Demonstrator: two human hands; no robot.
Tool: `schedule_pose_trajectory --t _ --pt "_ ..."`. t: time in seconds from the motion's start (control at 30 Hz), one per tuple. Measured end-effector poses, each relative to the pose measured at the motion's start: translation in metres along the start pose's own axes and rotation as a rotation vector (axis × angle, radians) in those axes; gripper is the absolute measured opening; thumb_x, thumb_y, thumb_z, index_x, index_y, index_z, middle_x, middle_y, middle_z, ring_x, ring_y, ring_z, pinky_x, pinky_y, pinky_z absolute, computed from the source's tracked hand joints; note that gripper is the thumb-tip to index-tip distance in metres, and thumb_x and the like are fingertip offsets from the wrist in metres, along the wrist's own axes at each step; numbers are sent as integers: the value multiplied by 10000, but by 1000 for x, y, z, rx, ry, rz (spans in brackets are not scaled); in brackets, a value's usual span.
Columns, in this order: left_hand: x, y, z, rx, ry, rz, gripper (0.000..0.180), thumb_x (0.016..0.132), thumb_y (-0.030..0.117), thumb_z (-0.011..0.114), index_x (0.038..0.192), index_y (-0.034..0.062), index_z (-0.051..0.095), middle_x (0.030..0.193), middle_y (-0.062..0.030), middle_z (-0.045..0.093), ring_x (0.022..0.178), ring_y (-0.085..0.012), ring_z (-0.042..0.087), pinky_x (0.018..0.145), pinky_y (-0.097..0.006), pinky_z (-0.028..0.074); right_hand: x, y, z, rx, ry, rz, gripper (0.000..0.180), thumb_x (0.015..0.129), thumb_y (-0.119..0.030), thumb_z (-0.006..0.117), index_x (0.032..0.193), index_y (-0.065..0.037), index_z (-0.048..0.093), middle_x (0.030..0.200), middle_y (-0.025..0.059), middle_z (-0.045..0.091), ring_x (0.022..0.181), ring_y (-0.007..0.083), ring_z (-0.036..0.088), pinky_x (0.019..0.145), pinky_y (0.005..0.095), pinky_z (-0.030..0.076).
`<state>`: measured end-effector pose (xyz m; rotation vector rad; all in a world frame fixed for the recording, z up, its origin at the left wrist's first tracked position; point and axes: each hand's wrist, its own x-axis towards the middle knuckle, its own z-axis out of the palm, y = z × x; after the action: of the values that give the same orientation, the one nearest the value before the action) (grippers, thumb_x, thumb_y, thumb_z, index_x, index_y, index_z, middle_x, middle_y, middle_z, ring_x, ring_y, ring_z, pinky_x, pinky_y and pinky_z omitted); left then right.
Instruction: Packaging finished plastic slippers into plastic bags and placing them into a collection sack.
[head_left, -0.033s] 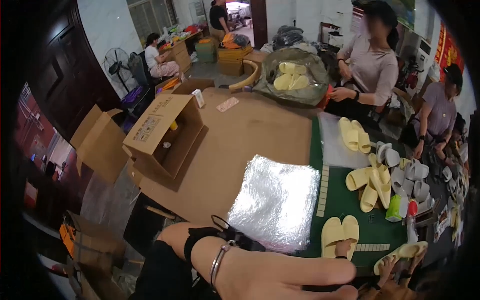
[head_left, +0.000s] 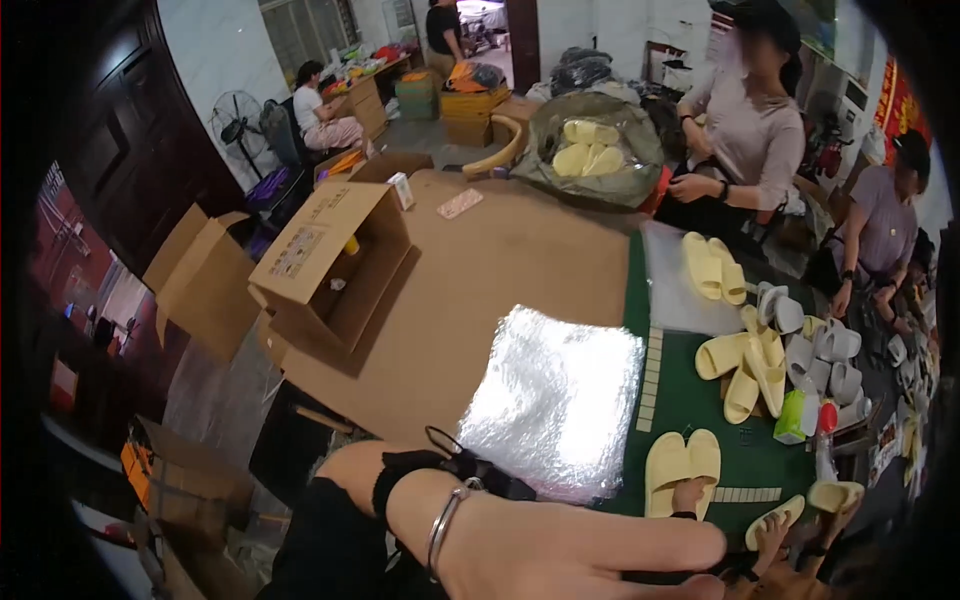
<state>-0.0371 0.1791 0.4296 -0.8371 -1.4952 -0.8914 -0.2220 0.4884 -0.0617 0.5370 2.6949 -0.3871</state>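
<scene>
My left hand (head_left: 570,545) stretches rightward across the lower edge, close up, its visible fingers apart and nothing seen in them. A metal bracelet circles the wrist, beside a black strap with a small black device. Beyond the wrist lies a shiny silver sheet (head_left: 560,400) on the table. Above my fingertips sits a pair of pale yellow slippers (head_left: 668,465). A smaller hand (head_left: 688,493) reaches onto them. Its forearm is hidden behind my left hand, so I cannot tell whether it is my right hand.
An open cardboard box (head_left: 325,240) stands on the brown cardboard tabletop (head_left: 480,250). Yellow slippers (head_left: 740,365) and grey slippers (head_left: 825,360) crowd the right. A co-worker's hands (head_left: 770,532) hold yellow slippers at lower right. Another person (head_left: 750,130) stands by a bag (head_left: 540,150) of slippers.
My left hand is slightly farther right in view. The two slippers in the co-worker's hands at lower right have moved apart. The whole view has shifted a little.
</scene>
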Motion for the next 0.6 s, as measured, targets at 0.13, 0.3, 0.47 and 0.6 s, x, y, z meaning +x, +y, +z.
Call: schedule_pose_trajectory --t 0.13,0.3,0.47,0.6 --pt "-6 -4 3 -251 -39 -54 174 799 31 444 653 46 539 812 -49 537 572 -186 438 557 -339 395 29 6 11 14 -12 -85 517 795 -126 504 1262 -18 312 1237 197 408 1085 359 443 878 428 410" --pt "-25 -4 26 -324 78 -133 212 825 137 537 636 46 564 773 -27 523 551 -163 413 538 -327 372 46 21 26 25 -56 -127 516 793 -140 515 1253 -8 321 1185 201 458 1045 349 483 855 418 427" --pt "-83 -29 -3 -589 -835 -466 152 799 174 533 909 70 558 908 -75 535 851 -234 490 745 -391 399 71 69 42 -255 30 -77 599 789 -216 539 1216 122 290 1071 234 543 967 340 553 804 424 453" --pt "-225 -90 16 -191 -1319 -796 372 737 94 537 1095 -6 516 1081 -182 535 1010 -319 505 880 -379 403 57 98 44 -450 152 -287 339 816 -196 481 1083 -4 561 1035 184 572 1036 300 517 802 418 439"
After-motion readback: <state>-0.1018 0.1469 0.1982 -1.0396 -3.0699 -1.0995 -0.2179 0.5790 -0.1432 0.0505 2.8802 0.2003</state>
